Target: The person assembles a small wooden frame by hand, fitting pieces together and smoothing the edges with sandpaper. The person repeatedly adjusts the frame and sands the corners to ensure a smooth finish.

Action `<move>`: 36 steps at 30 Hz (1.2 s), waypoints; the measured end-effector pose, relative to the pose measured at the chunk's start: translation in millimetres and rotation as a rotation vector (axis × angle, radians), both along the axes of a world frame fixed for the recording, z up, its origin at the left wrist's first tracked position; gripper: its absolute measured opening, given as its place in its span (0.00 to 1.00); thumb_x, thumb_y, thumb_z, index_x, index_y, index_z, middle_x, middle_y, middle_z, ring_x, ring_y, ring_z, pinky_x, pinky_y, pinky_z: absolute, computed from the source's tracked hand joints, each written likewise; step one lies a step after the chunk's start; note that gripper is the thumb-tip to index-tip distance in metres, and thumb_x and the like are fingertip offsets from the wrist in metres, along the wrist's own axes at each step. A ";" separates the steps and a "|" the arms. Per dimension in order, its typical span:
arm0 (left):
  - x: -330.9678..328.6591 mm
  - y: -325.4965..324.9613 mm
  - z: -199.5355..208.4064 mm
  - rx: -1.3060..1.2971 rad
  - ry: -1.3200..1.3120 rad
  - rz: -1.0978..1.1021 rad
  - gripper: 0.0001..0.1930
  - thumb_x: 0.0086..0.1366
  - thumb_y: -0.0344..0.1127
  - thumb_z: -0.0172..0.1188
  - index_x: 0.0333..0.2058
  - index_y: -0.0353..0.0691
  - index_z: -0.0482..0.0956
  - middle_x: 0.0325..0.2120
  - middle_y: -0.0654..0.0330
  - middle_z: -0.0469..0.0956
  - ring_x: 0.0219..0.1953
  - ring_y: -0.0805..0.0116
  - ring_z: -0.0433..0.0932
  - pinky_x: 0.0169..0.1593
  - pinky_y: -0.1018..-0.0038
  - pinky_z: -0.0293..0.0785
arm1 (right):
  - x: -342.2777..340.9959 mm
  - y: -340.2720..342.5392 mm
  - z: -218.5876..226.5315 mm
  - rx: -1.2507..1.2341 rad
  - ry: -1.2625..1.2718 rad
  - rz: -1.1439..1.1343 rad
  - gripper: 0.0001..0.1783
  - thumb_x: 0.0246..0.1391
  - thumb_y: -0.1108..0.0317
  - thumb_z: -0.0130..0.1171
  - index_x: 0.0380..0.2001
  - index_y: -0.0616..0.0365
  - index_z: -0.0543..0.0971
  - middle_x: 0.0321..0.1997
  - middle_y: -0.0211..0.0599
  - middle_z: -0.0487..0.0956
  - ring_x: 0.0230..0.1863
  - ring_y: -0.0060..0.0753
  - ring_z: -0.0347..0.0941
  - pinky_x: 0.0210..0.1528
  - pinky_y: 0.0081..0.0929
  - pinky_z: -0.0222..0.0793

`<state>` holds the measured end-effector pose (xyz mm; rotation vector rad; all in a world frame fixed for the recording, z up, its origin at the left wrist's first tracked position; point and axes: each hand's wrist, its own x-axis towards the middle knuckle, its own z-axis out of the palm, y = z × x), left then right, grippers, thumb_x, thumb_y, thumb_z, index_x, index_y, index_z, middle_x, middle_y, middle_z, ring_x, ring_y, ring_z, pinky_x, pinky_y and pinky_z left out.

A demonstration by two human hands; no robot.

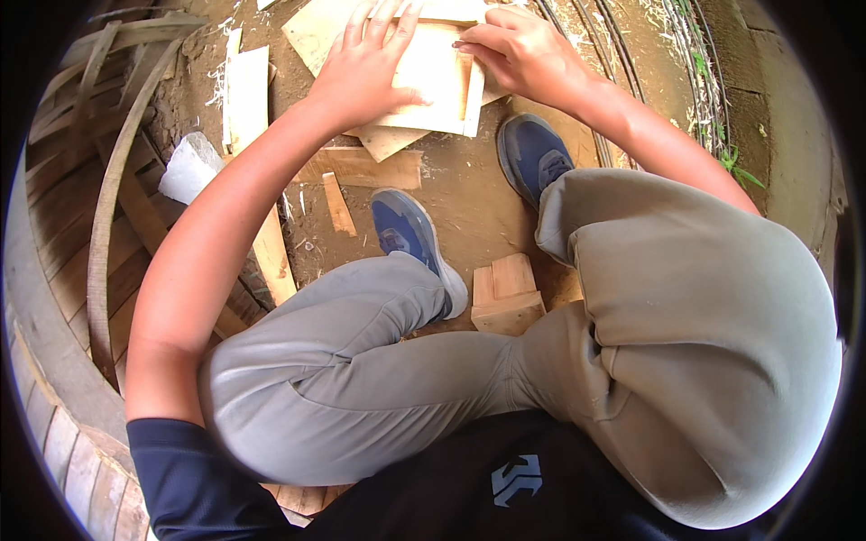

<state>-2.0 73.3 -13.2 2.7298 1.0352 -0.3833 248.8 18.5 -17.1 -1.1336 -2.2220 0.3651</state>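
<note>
On the dirt ground ahead of my feet lies a pale wooden panel (437, 86), with a narrow wooden strip (474, 97) along its right edge. Another thin board (388, 141) pokes out from beneath it. My left hand (365, 68) rests on the panel's left part, fingers spread and pointing away. At the panel's upper right, the thumb and fingers of my right hand (523, 50) are pinched together by the strip's far end. Something small and dark shows at those fingertips, too small to name.
A wood block (507, 293) sits between my feet. Planks (250, 95), a short wood strip (339, 206) and a whitish chunk (191, 169) lie to the left, beside curved wooden slats (113, 194). Long dark rods (618, 54) run along the right, near wood shavings.
</note>
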 end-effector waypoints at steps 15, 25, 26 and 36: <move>3.2 -2.3 7.5 -0.057 0.027 0.015 0.59 0.57 0.62 0.70 0.74 0.28 0.49 0.73 0.36 0.52 0.74 0.33 0.50 0.76 0.49 0.48 | 8.4 -2.5 2.2 -0.013 0.012 0.002 0.05 0.53 0.72 0.69 0.34 0.59 0.83 0.29 0.45 0.76 0.31 0.52 0.75 0.34 0.42 0.72; 3.0 1.8 -2.7 -0.012 0.025 -0.010 0.60 0.56 0.63 0.70 0.73 0.28 0.49 0.73 0.34 0.51 0.75 0.32 0.49 0.76 0.49 0.48 | 12.9 -9.6 9.7 -0.019 0.032 -0.023 0.06 0.52 0.73 0.68 0.35 0.59 0.83 0.31 0.46 0.76 0.34 0.52 0.76 0.35 0.42 0.72; 3.0 1.1 -3.2 -0.009 0.035 -0.009 0.60 0.56 0.63 0.70 0.73 0.28 0.49 0.73 0.33 0.50 0.75 0.32 0.49 0.76 0.48 0.47 | 13.4 -9.5 9.0 -0.020 0.014 -0.018 0.07 0.52 0.73 0.68 0.35 0.59 0.83 0.31 0.46 0.76 0.33 0.52 0.76 0.35 0.42 0.72; -0.7 0.7 -8.7 0.002 -0.009 -0.018 0.60 0.57 0.64 0.68 0.74 0.28 0.48 0.75 0.34 0.47 0.76 0.32 0.46 0.77 0.47 0.45 | 57.1 -19.4 0.3 -0.044 -0.087 -0.189 0.06 0.57 0.72 0.70 0.39 0.57 0.87 0.26 0.38 0.76 0.27 0.39 0.73 0.32 0.34 0.71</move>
